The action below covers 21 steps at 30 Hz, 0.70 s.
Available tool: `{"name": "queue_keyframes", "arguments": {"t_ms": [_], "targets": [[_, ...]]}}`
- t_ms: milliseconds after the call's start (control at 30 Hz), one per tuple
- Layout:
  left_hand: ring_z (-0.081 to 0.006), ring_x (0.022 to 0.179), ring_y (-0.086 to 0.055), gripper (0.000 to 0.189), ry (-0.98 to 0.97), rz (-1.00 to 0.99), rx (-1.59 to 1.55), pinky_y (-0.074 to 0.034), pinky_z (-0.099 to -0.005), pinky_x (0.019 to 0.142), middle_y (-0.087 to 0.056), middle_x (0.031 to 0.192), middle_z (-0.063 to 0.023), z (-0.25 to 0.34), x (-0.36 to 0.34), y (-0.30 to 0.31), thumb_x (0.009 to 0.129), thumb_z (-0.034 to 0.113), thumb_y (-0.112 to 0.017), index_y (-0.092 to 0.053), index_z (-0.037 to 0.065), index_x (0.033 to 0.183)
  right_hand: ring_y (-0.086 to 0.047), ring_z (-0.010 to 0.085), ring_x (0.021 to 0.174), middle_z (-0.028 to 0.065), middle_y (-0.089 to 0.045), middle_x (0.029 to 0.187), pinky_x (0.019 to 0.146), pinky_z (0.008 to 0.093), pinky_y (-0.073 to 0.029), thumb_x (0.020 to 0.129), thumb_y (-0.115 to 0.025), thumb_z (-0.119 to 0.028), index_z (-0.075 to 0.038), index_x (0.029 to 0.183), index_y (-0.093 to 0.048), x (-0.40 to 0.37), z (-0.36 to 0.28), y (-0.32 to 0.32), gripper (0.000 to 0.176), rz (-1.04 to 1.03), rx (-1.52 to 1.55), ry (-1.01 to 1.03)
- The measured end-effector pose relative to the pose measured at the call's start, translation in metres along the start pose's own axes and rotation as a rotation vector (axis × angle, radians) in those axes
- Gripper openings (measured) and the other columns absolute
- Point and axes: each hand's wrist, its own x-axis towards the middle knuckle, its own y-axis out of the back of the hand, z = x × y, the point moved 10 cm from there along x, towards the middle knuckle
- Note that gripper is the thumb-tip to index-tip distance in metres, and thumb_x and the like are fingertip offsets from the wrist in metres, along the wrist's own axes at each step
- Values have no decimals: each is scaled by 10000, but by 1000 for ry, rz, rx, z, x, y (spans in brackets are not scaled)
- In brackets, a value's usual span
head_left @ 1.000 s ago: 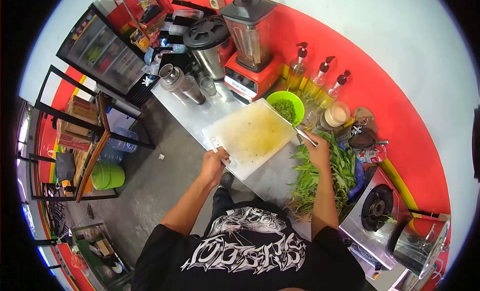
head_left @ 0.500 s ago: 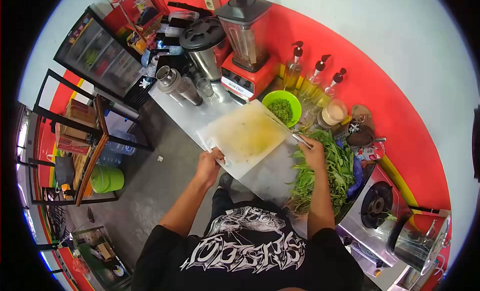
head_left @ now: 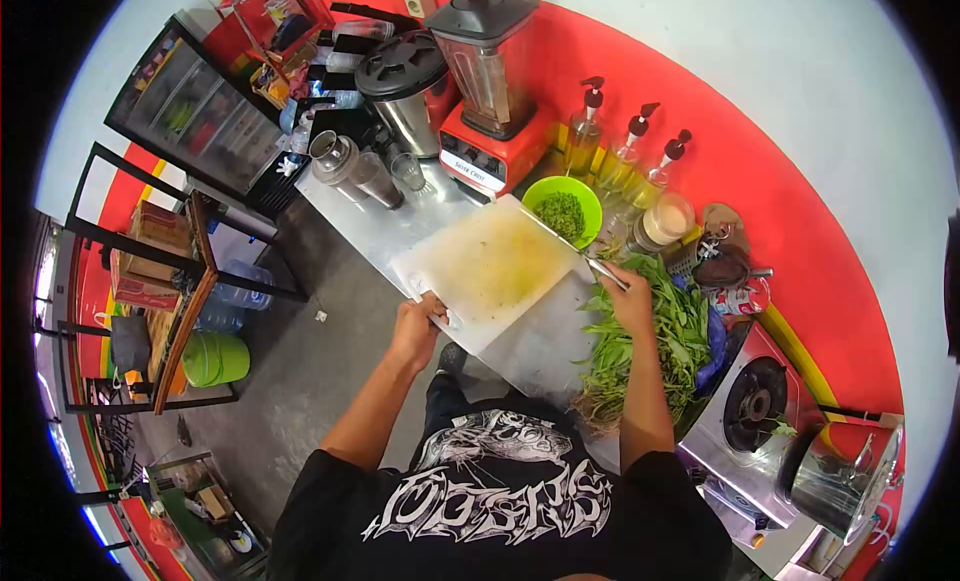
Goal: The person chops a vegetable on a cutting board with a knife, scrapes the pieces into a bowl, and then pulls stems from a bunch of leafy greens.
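Note:
My left hand (head_left: pixel 420 323) is closed around the handle end of a white cutting board (head_left: pixel 445 256) stained yellow-green, with a few specks on its surface. In my right hand (head_left: pixel 630 296) is a knife (head_left: pixel 608 273), its thin blade lying along the board's far right edge, beside the bowl. A bright green bowl (head_left: pixel 594 221) stands just past that edge and holds finely chopped greens (head_left: pixel 560 217). Below my right hand lies a large pile of leafy greens (head_left: pixel 640 356) with roots toward me.
The metal counter (head_left: pixel 540 346) carries a red blender (head_left: pixel 490 146), a steel-jugged appliance (head_left: pixel 405 91), shakers (head_left: pixel 340 161), a glass (head_left: pixel 408 171) and pump bottles (head_left: pixel 620 166). To the right are a gas stove (head_left: pixel 755 406) and a steel pot (head_left: pixel 835 476). A shelf (head_left: pixel 180 311) stands left.
The knife has shifted slightly up along the board's far edge, with more blade visible. My left hand keeps its grip on the board, which has hardly moved.

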Motion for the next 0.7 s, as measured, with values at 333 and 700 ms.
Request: {"name": "queue_keyframes", "arguments": {"t_ms": [333,700], "targets": [[-121,672,-542,122,-36,-54,4,-463,-277,675,-587,768,-2,3,-4,-8,958,106,-580,-627,42,865,-568,168,717,96,-647,838,672,312,-455,912,-697,-92,-22,1240,-689,-48,-102,-52,335,-205,45,222],[-118,671,-542,107,-39,-75,1,-462,-257,671,-588,770,-14,11,-9,-8,787,-9,-548,-627,24,851,-687,275,948,194,-707,1039,818,356,-511,949,-670,-148,-34,1271,-672,-22,-32,-42,342,63,39,131]]}}
